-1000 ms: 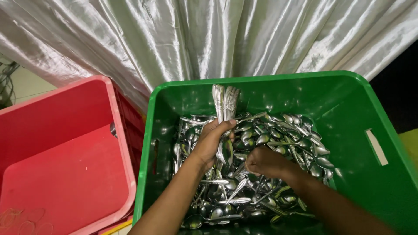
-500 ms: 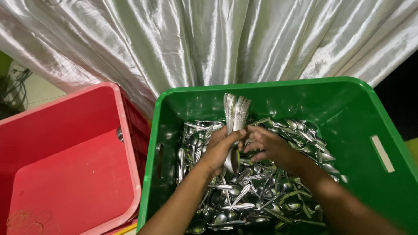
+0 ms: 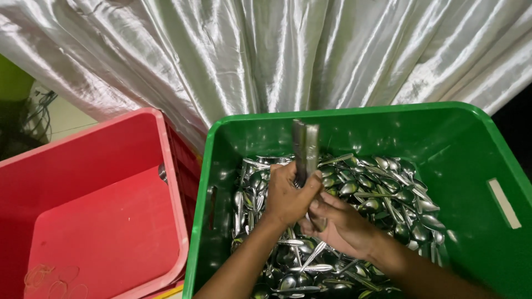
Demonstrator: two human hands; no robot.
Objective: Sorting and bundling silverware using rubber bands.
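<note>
Two crates fill our head view. The green crate [image 3: 388,124] holds a deep heap of loose steel spoons [image 3: 382,191]. Over that heap our left hand [image 3: 288,194] has its grip closed around a bundle of spoons [image 3: 306,145], handles standing upright. Our right hand [image 3: 338,224] touches the bundle's lower end, fingers curled. Beside it, the red crate [image 3: 100,221] looks nearly bare.

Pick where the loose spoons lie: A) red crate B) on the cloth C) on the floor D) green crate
D: the loose spoons fill the bottom of the green crate, where the left hand grips an upright bundle of spoons with the right hand against it.
</note>
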